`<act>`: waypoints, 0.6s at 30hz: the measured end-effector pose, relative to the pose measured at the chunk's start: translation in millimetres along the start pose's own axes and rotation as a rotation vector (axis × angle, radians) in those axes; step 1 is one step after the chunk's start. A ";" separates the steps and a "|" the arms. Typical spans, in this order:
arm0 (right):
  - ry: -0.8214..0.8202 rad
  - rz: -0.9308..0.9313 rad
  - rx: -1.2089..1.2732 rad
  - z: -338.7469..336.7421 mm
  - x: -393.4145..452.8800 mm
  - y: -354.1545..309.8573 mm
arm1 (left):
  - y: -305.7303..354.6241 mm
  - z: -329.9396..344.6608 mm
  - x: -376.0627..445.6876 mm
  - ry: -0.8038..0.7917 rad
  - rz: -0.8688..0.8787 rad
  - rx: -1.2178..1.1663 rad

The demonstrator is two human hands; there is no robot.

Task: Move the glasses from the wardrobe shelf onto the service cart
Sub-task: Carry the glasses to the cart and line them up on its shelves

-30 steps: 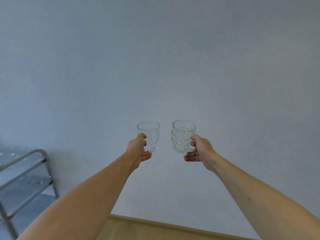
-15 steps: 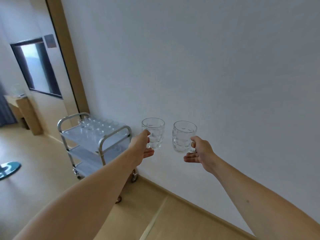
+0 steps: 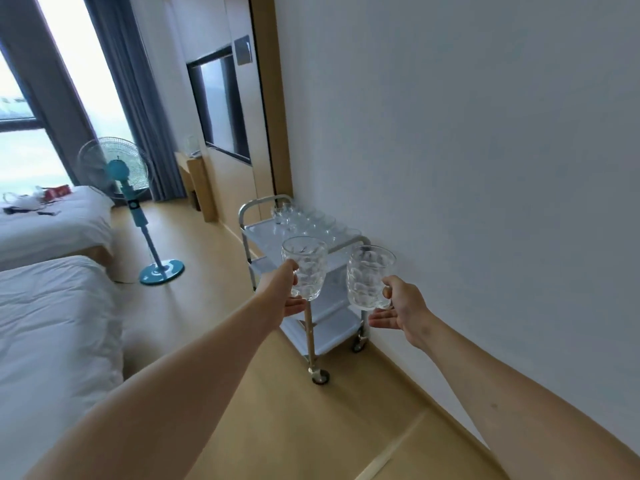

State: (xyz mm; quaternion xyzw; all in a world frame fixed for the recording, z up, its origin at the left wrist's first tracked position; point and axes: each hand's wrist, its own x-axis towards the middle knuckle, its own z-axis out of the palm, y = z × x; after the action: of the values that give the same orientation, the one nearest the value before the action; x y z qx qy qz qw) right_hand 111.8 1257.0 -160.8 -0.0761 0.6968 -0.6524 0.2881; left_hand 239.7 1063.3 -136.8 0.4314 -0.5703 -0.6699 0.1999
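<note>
Reaching forward with both arms, the person holds one dimpled glass mug in each of the two hands. The left hand (image 3: pixel 285 289) has its thumb curled at the side of the left mug (image 3: pixel 305 268), which stands upright; the fingers show below its base (the handle itself is hidden behind the hand). The right hand (image 3: pixel 403 304) grips the handle of the right mug (image 3: pixel 367 277), with the lower fingers stretched out under the base. The two mugs are near each other but apart, both raised in the air in front of the service cart (image 3: pixel 325 327).

That cart is a metal-framed trolley on castors with pale shelves, standing on the wooden floor (image 3: pixel 221 299) against the white wall (image 3: pixel 485 168). On its top shelf a cluster of clear glasses (image 3: pixel 304 220) already stands, on the wall side.

To the left are two beds with white bedding (image 3: pixel 52 323), and beyond them a teal standing fan (image 3: pixel 121 174) near dark curtains (image 3: pixel 138 98) and a bright window.
</note>
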 end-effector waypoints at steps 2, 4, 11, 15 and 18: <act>-0.035 -0.008 -0.010 21.1 31.9 -5.7 | 8.0 -10.5 26.5 0.018 -0.006 -0.009; -0.078 -0.013 -0.013 44.3 68.4 -13.3 | 19.2 -19.6 58.2 0.045 -0.012 -0.016; -0.196 -0.001 -0.054 112.0 184.3 -43.7 | 62.3 -36.1 160.3 0.162 -0.033 -0.058; -0.225 0.026 -0.051 151.7 235.8 -51.7 | 70.5 -47.6 203.3 0.195 -0.061 -0.088; -0.239 0.070 -0.051 180.4 260.2 -49.7 | 67.1 -60.0 231.4 0.214 -0.079 -0.105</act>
State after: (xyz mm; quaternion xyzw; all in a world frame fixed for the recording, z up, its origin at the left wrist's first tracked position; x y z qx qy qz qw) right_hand -25.4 968.6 -189.0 -0.1361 0.6763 -0.6102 0.3896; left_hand 146.2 833.9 -153.6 0.5118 -0.4924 -0.6561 0.2553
